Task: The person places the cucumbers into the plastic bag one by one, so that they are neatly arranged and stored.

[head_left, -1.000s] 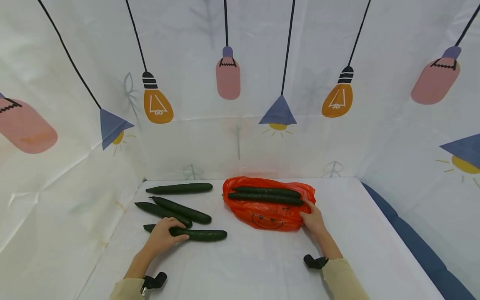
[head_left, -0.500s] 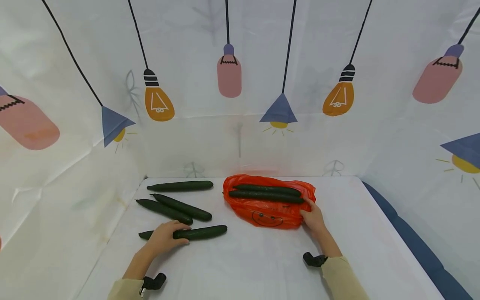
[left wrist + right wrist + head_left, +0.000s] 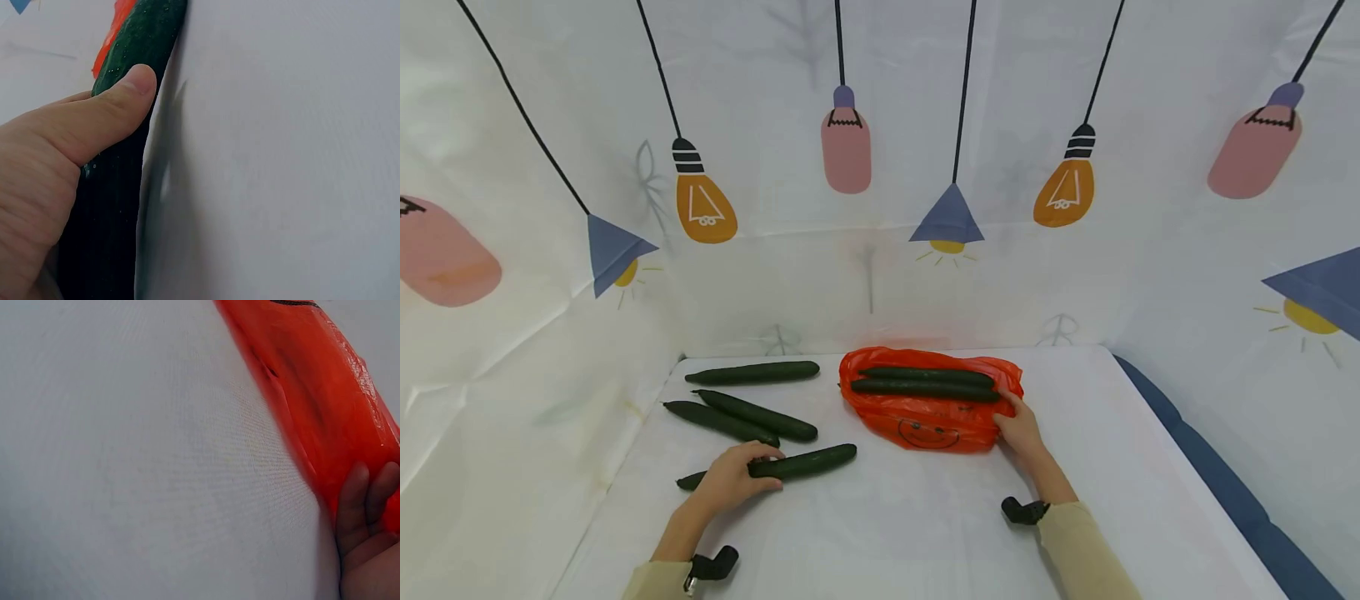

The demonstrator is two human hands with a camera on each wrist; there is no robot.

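Observation:
My left hand (image 3: 733, 482) grips a dark green cucumber (image 3: 816, 461) around its middle. In the left wrist view the thumb (image 3: 125, 94) lies along the near side of this cucumber (image 3: 147, 34). To the right, an orange-red plastic bag (image 3: 917, 421) with a printed smiley lies on the table, and two cucumbers (image 3: 917, 388) rest side by side at its opening. My right hand (image 3: 1022, 429) touches the bag's right end, by the cucumber tips. In the right wrist view its fingers (image 3: 353, 500) lie against the bag (image 3: 319, 406), only slightly bent.
Three loose cucumbers lie at the left: one at the back (image 3: 752, 372) and two close together (image 3: 760, 417) in front of it. A white cloth covers the table (image 3: 910, 533). Behind stands a white curtain (image 3: 880, 283) with printed lamps. Blue padding (image 3: 1195, 462) runs along the right edge.
The cucumber in my left hand has tilted, its right end moving away from me and its left end nearer. My right hand and the bag have stayed nearly still.

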